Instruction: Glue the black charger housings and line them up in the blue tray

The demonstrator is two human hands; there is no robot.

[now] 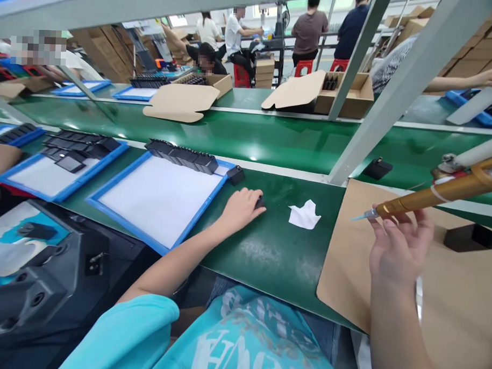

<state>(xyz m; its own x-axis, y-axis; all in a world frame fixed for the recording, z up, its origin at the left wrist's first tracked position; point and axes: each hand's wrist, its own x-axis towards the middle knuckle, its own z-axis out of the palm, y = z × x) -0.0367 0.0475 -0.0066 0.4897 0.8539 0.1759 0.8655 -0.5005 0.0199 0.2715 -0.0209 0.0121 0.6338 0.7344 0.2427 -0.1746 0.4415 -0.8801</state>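
Observation:
My left hand (241, 210) is closed around a small black block (260, 202), mostly covered by the fingers, at the green bench top. Just beyond it a black boxy part (235, 175) rests by the corner of a blue-framed tray (156, 203) with a white lining. Along the tray's far edge stands a row of black parts (182, 156). My right hand (401, 244) is raised over a cardboard sheet (348, 263). Its fingers grip the front of a gold inline power screwdriver (431, 199), whose slim pale-blue tip points left. A black block (469, 237) lies on the cardboard.
Crumpled white paper (305, 214) lies between my hands. A slanting metal post (378, 103) rises at the bench's back edge. Behind runs a green conveyor (248, 133) carrying a black part (378, 168). Another tray (61, 167) is at left, near a co-worker's arm (0, 168).

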